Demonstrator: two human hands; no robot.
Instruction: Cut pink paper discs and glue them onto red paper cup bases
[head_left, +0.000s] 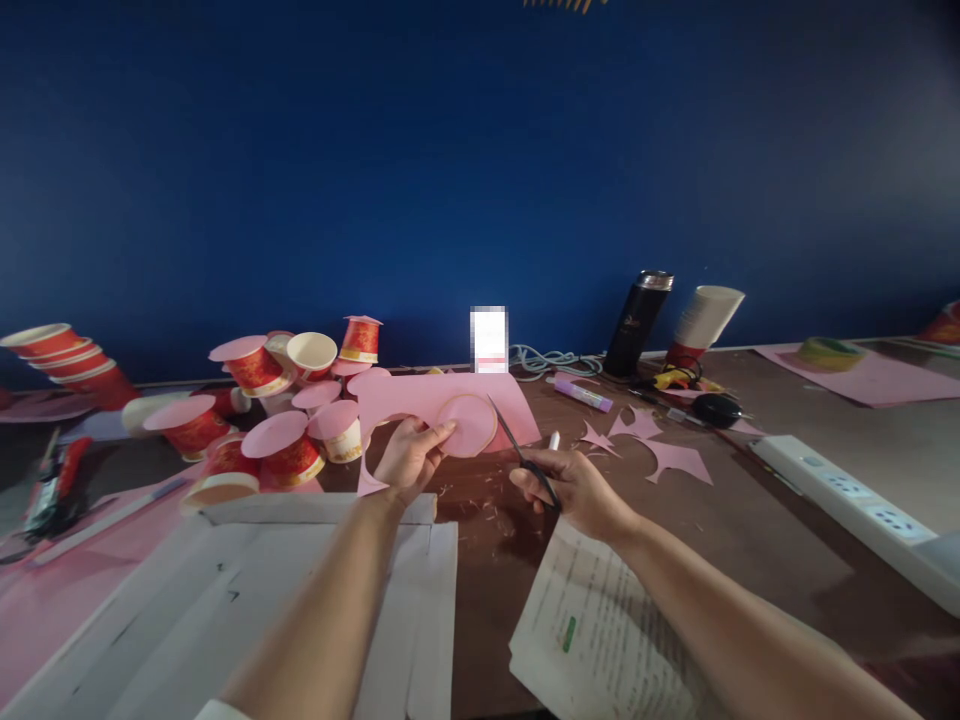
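Thumb and fingers of my left hand pinch a sheet of pink paper held above the brown table. A curved piece is cut out of its lower left side. On the sheet a pink circle shows a thin tan edge; I cannot tell whether that edge is drawn or a separate disc. My right hand grips dark-handled scissors, whose blades point up and left at the paper just right of the circle. Pink paper scraps lie to the right of my right hand.
Red and white paper cups, several topped with pink discs, crowd the left. White sheets and a printed page lie in front. Rightward are a purple glue stick, a black flask, stacked cups and a power strip.
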